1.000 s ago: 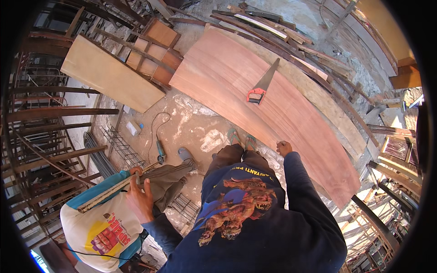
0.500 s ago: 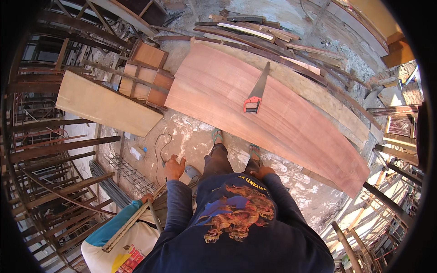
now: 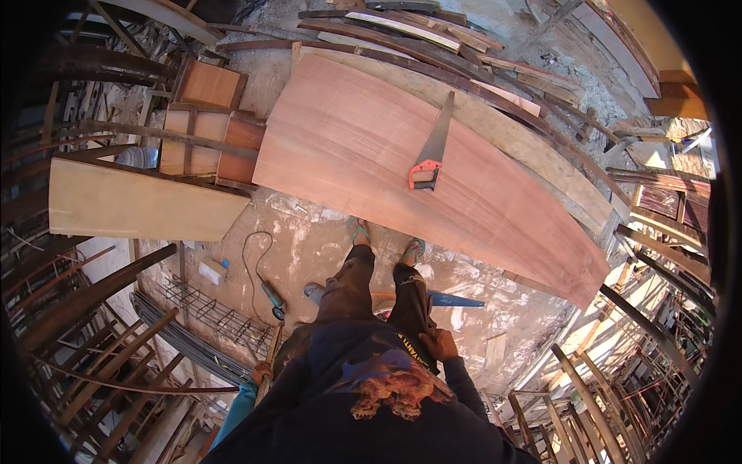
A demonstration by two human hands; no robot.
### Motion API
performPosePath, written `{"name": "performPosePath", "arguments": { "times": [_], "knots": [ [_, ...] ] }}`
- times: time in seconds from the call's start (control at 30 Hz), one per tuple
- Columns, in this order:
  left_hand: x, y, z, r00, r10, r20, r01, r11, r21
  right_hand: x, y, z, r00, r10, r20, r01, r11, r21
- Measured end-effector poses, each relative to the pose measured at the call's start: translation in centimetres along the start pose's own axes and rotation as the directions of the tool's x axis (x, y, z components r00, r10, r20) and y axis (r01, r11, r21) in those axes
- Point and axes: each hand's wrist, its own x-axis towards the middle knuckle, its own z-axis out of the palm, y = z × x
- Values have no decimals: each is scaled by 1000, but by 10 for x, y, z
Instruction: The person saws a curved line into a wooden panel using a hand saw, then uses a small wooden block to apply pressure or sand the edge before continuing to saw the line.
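My right hand (image 3: 439,342) hangs beside my right thigh, its fingers turned in toward the trouser leg and partly hidden; no object shows in it. My left hand is out of sight. A handsaw (image 3: 435,147) with a red and black handle lies on a large reddish plywood sheet (image 3: 348,131) in front of my feet. The sheet has one curved long edge and narrows toward the right. Near my right leg, a blue blade-shaped thing (image 3: 456,299) lies on the floor, partly behind the leg.
At lower left a co-worker's hand (image 3: 263,373) in a teal sleeve grips a wooden strip. A corded power tool (image 3: 273,300) lies by my left leg. Left are a pale board (image 3: 139,199) and a rebar cage (image 3: 224,317). Timber planks (image 3: 417,46) are piled beyond the plywood.
My left hand, raised with fingers apart before, has left the view. My right hand stays by my thigh. The view has shifted, uncovering the power tool and blue blade-shaped thing.
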Motion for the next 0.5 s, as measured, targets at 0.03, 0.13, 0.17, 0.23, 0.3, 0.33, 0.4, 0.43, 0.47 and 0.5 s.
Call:
{"name": "performPosePath", "arguments": {
  "times": [0.03,0.13,0.17,0.23,0.3,0.33,0.4,0.43,0.47,0.5],
  "knots": [
    [-12,-19,-6,983,181,12,-178,977,-114,6,-6,-8,999,-41,-10,41,998,-43],
    [-28,-47,-5,954,299,2,-287,915,-282,57,-15,-26,995,69,66,-81,976,203],
    [-26,-50,-3,965,262,0,-246,909,-337,86,-13,-29,997,73,-5,-69,964,256],
    [-18,-54,-2,944,327,-39,-319,877,-360,157,-4,-32,986,-42,-159,73,979,192],
    [-6,-58,-6,899,438,26,-400,841,-365,242,15,-33,935,-188,-299,194,981,-10],
    [-1,-59,-8,901,414,126,-319,832,-454,284,25,-33,917,-207,-342,195,978,-67],
    [3,-52,-5,815,578,40,-527,769,-363,362,49,-30,940,-127,-316,85,986,-145],
    [6,-42,-2,841,541,31,-516,816,-261,396,59,-28,915,-158,-371,91,978,-190],
    [11,-30,6,922,386,-25,-382,899,-215,428,70,-24,902,-175,-394,91,971,-223],
    [13,-11,16,997,-45,-62,45,999,-12,454,79,-22,882,-201,-425,78,954,-290]
  ]
}}
